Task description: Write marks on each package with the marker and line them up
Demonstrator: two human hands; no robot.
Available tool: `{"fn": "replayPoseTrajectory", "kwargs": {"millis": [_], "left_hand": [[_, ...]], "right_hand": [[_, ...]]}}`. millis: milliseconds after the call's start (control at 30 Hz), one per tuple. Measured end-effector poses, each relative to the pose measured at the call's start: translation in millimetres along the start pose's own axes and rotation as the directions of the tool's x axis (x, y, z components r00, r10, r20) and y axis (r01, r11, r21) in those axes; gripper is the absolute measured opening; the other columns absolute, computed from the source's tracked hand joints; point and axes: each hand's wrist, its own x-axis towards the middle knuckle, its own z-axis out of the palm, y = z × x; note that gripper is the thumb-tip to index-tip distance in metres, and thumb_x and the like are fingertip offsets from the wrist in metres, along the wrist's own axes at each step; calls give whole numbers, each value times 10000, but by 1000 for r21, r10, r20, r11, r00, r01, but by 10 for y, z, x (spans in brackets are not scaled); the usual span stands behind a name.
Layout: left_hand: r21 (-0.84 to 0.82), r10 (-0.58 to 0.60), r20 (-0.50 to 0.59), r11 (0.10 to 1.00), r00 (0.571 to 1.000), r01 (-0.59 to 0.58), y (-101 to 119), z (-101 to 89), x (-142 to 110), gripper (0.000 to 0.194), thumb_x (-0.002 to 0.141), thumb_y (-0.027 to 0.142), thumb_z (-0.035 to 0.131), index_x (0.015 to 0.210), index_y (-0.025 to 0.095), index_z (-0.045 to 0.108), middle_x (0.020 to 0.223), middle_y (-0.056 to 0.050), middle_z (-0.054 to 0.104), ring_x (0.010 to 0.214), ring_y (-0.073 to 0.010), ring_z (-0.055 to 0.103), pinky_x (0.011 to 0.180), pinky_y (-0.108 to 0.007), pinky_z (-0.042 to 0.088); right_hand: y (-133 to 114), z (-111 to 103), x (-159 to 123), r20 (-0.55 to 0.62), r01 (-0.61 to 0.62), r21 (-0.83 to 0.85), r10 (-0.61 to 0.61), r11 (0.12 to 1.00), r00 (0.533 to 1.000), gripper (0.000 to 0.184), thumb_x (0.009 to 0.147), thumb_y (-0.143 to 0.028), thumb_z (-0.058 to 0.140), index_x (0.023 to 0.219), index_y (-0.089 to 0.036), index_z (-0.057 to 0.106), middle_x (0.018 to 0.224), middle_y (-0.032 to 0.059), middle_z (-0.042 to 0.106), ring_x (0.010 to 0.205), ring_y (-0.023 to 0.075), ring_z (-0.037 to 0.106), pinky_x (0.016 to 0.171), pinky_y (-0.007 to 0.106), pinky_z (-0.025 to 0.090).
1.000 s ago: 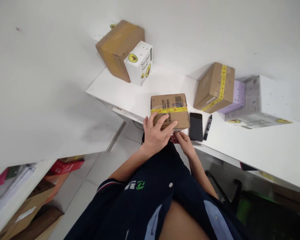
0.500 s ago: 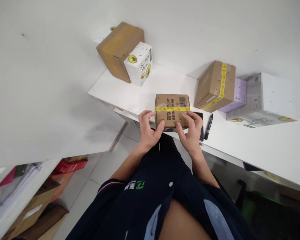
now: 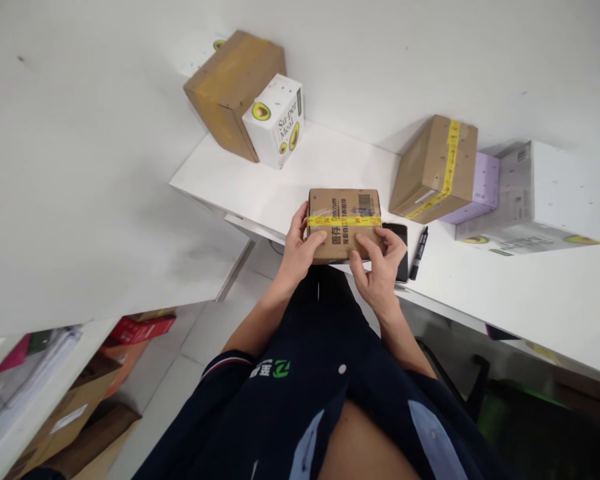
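A small brown cardboard box, with yellow tape across its top and dark printing, lies at the near edge of the white table. My left hand grips its left side, fingers along the side and thumb on top. At the right near corner, my right hand holds the box, its thumb and index finger bent onto the top and other fingers at the right side. Partly under that hand is a black phone. A black marker lies just right of the phone.
Back left on the table, a large brown box stands behind a white Super Meal box. To the right are a taped brown box, a purple box and a large white box. Shelves with cartons stand lower left.
My left hand has closed in on the left side of the box, its fingers now along that side. The right index finger has bent onto the top. The view has shifted slightly.
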Motion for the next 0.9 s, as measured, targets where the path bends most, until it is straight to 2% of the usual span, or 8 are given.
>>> {"fn": "replayPoseTrajectory", "kwargs": {"millis": [100,400,467,533,600,700,800,900], "left_hand": [[-8,-36,22,999,999,36,57,-6,3,735,802,319,702,1479,388,426,1561,-27,476,1433,-314,467,1134,-494,484],[-6,-41,-22,999,999,41,94,36,24,708,761,217,668,1421,368,459,1509,-22,512,1366,-277,503,1106,-456,500],[4,-42,-9,999,999,42,99,25,25,711,766,220,666,1426,370,451,1519,-21,502,1379,-281,490,1116,-464,489],[14,-53,-5,998,999,54,110,18,26,714,769,228,668,1433,370,447,1518,-23,502,1395,-288,476,1126,-475,477],[19,-73,-14,997,997,73,123,22,27,720,767,233,666,1439,364,444,1516,-29,504,1406,-298,468,1133,-491,468],[20,-80,-33,997,996,80,131,43,32,728,757,239,660,1442,355,443,1525,-40,493,1411,-314,461,1134,-516,463],[5,-58,-41,998,997,58,112,56,43,723,735,221,664,1418,357,468,1516,-39,501,1392,-318,473,1124,-527,470],[-13,-26,-32,1000,999,26,71,43,55,712,732,207,669,1402,366,486,1495,-29,524,1379,-314,483,1117,-525,477]], "right_hand": [[17,23,-5,-3,-10,-10,10,1000,1000,320,919,-262,619,1237,-269,658,1346,125,420,1286,318,465,1015,529,509],[8,-5,18,6,-21,36,21,999,1000,285,929,-292,621,1208,-257,670,1328,125,462,1271,301,499,1002,503,521],[92,-76,34,-1,-44,85,44,995,999,284,951,-327,584,1212,-252,664,1303,121,503,1246,280,535,985,480,530],[280,-167,33,-54,-123,92,129,988,990,302,970,-370,533,1208,-233,660,1250,120,542,1204,265,566,955,460,538],[568,-264,3,-120,-290,22,291,957,949,336,966,-415,511,1174,-204,669,1175,122,564,1119,259,592,906,448,540],[1072,-390,-93,-110,-555,-178,544,813,832,387,889,-442,564,1124,-167,700,1076,119,555,905,241,598,856,462,531],[1451,-466,-194,-19,-636,-362,677,681,736,428,823,-371,595,1165,-146,719,994,108,547,848,249,572,911,492,500],[1607,-478,-239,40,-636,-430,717,641,696,491,827,-331,571,1260,-138,701,854,60,513,830,260,547,912,481,492]]}}
